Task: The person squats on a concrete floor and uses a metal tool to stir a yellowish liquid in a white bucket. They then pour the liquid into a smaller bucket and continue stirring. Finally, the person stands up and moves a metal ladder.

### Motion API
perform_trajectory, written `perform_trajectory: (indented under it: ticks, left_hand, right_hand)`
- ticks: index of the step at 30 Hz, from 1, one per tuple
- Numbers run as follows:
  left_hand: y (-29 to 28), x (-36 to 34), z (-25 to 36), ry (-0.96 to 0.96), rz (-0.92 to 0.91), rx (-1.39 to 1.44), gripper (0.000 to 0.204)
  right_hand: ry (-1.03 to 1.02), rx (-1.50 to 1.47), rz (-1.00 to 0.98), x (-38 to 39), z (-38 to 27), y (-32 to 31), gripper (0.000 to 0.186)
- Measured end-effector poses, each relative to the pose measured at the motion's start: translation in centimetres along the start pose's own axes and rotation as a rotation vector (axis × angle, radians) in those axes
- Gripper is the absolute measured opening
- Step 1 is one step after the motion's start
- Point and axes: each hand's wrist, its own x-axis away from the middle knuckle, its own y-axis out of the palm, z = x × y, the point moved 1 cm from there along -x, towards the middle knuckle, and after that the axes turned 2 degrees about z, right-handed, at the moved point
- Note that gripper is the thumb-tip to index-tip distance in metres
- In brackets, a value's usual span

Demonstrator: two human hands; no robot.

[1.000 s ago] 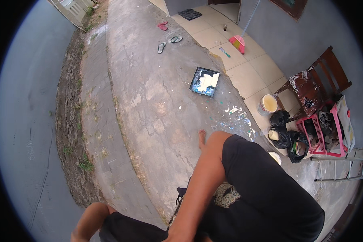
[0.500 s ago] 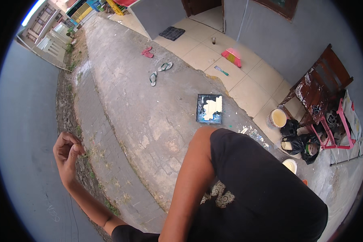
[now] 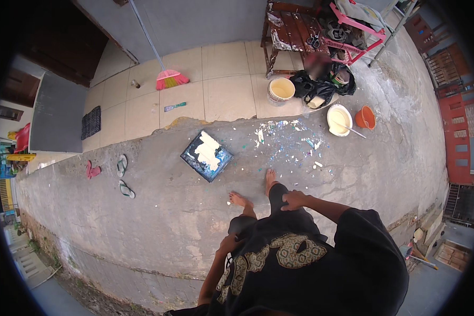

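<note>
1. At the bottom centre of the frame the person's dark patterned shirt [image 3: 295, 263] fills the foreground and hides most of the body below it.
2. The right hand [image 3: 294, 200] lies flat on the right knee, fingers spread and grasping nothing. The left hand [image 3: 227, 244] rests at the left thigh, partly covered by the shirt; whether it is clenched or loose cannot be told.
3. Two bare feet [image 3: 271, 178] stand on the grey concrete ground [image 3: 158, 210], just above the hands in the picture.
4. The nearest thing to the hands is a square paint tray [image 3: 207, 155] with pale paint, lying up and left of the feet, well apart from both hands.
5. Bare concrete stretches to the left and right of the feet; its lower left edge drops to a gutter strip.
6. Paint flecks [image 3: 289, 139] speckle the ground above the feet.
7. Left of centre lie green sandals [image 3: 124, 176] and a pink pair [image 3: 92, 170].
8. Farther up, on the tiled porch [image 3: 226, 79]: a bucket [image 3: 280, 89] of pale paint, black bags [image 3: 321, 87], a white bowl [image 3: 339, 119] and an orange pot [image 3: 365, 117] to the right.
9. A pink broom [image 3: 169, 79] leans on the wall; a brown chair [image 3: 292, 31] and pink rack [image 3: 353, 26] at the top are cut off by the rim.
</note>
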Motion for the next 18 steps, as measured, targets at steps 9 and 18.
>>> perform_trajectory:
  ticks: [9, 18]
  left_hand:
    - [-7.3, -1.3, 6.2, 0.1, -0.15, 0.03, 0.034]
    - [-0.3, -9.8, 14.3, -0.062, -0.201, -0.15, 0.06]
  right_hand:
    - [0.064, -0.722, 0.403, 9.0, 2.9, 4.6, 0.024]
    - [-0.085, -0.592, -0.072, 9.1, 19.6, 4.3, 0.053]
